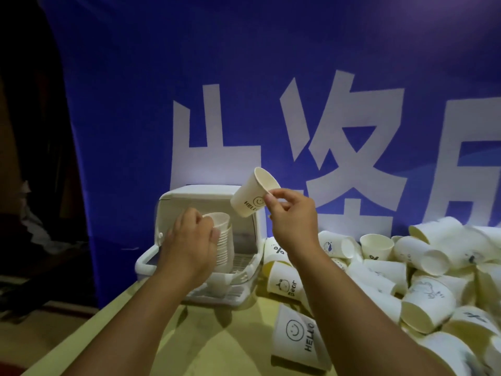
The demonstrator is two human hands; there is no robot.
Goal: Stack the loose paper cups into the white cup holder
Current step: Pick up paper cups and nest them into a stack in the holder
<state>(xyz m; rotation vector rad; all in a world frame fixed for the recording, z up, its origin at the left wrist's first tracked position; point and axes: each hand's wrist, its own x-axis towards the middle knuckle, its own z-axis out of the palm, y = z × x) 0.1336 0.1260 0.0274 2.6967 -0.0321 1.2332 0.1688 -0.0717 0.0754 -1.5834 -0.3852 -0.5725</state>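
Observation:
A white cup holder with a raised lid stands at the back left of the table. Inside it a stack of nested paper cups stands upright, and my left hand grips the top of that stack. My right hand pinches the rim of a single paper cup printed with a smiley and "HELLO". This cup is tilted, mouth up and to the right, and hangs just above and right of the stack. Both forearms reach in from the bottom edge.
A heap of several loose paper cups covers the right side of the yellowish table. One "HELLO" cup lies near my right forearm. A blue banner with large white characters hangs behind. The table's left edge drops to a dark floor.

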